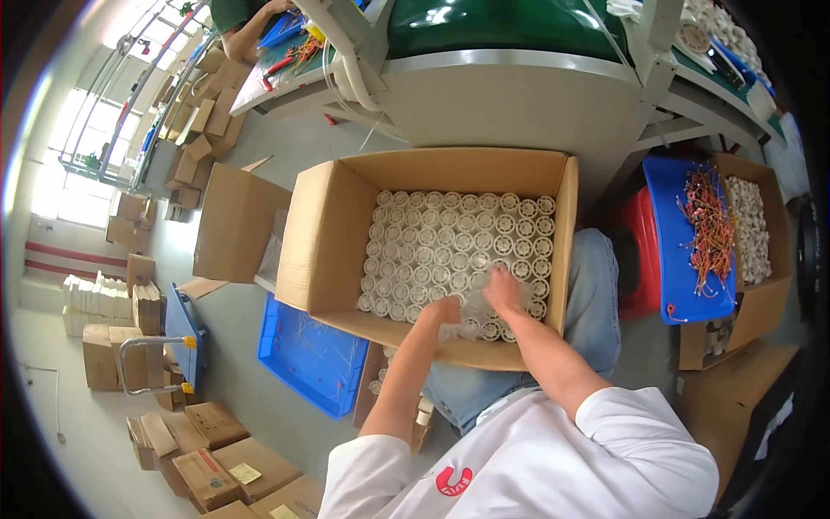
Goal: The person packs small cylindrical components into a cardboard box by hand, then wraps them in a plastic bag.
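An open cardboard box (pixel 443 158) stands in front of me, tilted slightly. Rows of round, clear-white plastic parts (pixel 424 235) with slotted round tops fill its bottom. Both my hands reach into its near right part. My left hand (pixel 445 310) is curled closed low over the near rows. Farther right and a little higher, my right hand (pixel 505 291) is closed, fingertips together. Something translucent (pixel 471 318) shows between the hands, over the parts; its shape is blurred. What the fingers hold is too small and partly hidden.
A conveyor with a green belt (pixel 510 30) runs beyond the box. To the left lies an empty blue tray (pixel 298 346); on the right a blue tray (pixel 664 233) carries red-orange wires, beside a red stool (pixel 635 259). Cartons (pixel 216 424) and a blue trolley (pixel 183 333) stand farther left. Another person's arm (pixel 246 39) is at the upper left.
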The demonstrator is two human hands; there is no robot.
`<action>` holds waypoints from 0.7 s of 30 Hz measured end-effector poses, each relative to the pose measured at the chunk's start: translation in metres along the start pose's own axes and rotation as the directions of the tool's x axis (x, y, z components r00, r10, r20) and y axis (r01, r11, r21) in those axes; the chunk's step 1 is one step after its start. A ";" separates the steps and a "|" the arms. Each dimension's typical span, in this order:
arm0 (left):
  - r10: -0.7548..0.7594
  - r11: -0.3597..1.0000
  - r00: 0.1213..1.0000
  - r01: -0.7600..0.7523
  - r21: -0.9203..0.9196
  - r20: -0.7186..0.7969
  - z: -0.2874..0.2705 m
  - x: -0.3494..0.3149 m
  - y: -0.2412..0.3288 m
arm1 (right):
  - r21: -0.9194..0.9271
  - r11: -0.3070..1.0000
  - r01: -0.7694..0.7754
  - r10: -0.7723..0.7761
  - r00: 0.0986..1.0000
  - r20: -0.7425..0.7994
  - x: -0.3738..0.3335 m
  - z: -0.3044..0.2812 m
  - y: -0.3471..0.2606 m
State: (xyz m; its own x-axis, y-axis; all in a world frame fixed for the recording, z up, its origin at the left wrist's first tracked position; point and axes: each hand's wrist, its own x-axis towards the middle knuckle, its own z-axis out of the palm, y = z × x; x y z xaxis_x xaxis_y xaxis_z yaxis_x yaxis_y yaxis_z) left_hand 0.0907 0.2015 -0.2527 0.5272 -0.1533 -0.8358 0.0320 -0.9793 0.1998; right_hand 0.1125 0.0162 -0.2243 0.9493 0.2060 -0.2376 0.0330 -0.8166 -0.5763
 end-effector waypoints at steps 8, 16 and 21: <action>0.058 0.998 0.997 -0.057 -0.016 0.041 -0.001 -0.019 -0.003 | 0.014 0.967 0.255 -0.253 0.948 0.194 -0.012 0.005 -0.036; 0.140 0.989 0.990 -0.141 0.049 0.026 -0.009 -0.019 0.007 | -0.070 0.903 0.424 -0.389 0.876 0.286 -0.015 0.033 0.000; -0.044 0.848 0.960 -0.111 -0.519 -0.278 -0.022 -0.014 -0.024 | -0.086 0.905 0.416 -0.364 0.864 0.349 -0.007 0.038 0.010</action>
State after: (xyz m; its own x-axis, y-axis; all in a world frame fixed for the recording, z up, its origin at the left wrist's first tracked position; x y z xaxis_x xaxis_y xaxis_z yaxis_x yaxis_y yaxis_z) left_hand 0.1007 0.2301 -0.2345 0.7404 -0.0669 -0.6689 0.4092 -0.7446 0.5274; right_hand 0.0939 0.0276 -0.2580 0.6989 0.6631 -0.2681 0.4516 -0.6998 -0.5535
